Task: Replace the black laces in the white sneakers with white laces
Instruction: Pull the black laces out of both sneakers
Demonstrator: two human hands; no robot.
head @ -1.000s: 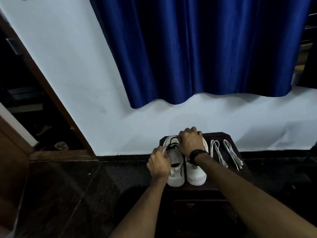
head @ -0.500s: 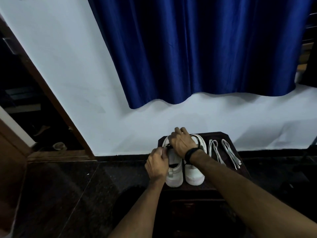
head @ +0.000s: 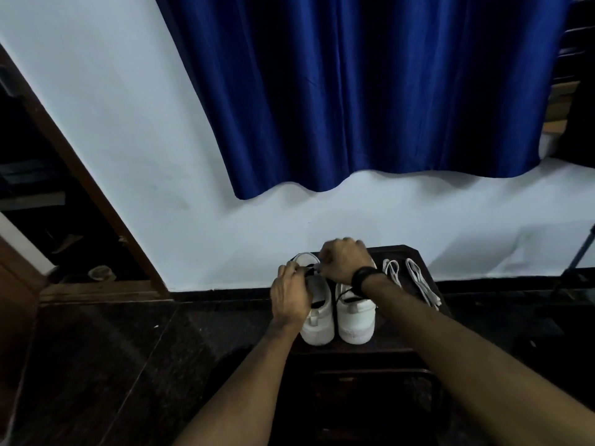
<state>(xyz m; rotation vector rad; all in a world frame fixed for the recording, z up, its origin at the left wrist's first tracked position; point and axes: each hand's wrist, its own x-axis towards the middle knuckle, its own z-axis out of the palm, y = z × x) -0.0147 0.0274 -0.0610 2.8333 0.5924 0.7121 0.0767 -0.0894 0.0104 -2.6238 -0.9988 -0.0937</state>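
Head view looks down on a pair of white sneakers [head: 338, 312] standing side by side, heels toward the person, on a small dark tabletop [head: 399, 252]; both hands work at the left shoe's throat, so the step in hand looks like unthreading the black laces [head: 346, 296] — an early stage of the job, since black lace shows on both shoes and no white lace is threaded yet; the left hand [head: 291, 297] lies over the side of the left shoe, its fingers reaching to the lace area, though whether they pinch the lace or only steady the shoe I cannot tell; the right hand [head: 344, 260], with a dark band at the wrist, is curled into a loose fist above the tongue and seems to pinch something pale at its fingertips, probably a lace end or eyelet edge — too small to be sure; the next move likely calls for drawing the black lace out eyelet by eyelet while the other hand keeps the shoe from sliding; two white laces [head: 409, 278] lie folded on the tabletop just right of the shoes, untouched; behind stands a pale wall [head: 128, 123] with a blue curtain [head: 354, 91] hanging short of the floor; the floor [head: 96, 365] is dark and glossy; a wooden door frame [head: 87, 175] opens to a dim room at left.
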